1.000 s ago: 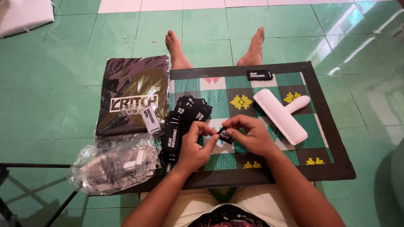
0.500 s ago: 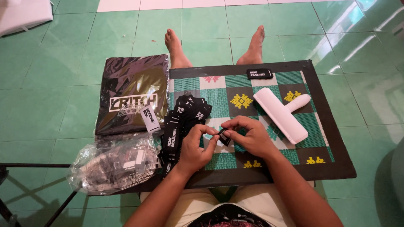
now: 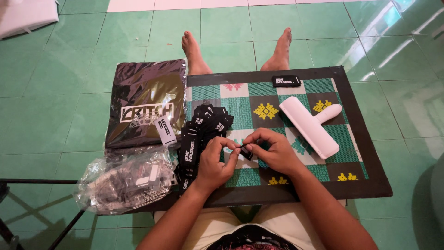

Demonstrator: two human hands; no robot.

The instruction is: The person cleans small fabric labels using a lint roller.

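Green tiles below; I keep my left hand (image 3: 213,163) and right hand (image 3: 273,150) pinching the small black label (image 3: 246,153) firmly, edges squared.

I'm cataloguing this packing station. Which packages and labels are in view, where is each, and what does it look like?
Flat dark plastic-wrapped package: left of the board, glossy, white lettering, white tag.
Clear plastic bag: front left, crumpled, holding dark labels.
Pile of black labels: board's left edge, narrow strips, white print.
Single black label: board's far edge, flat rectangle.
Small black label: pinched between left hand and right hand.
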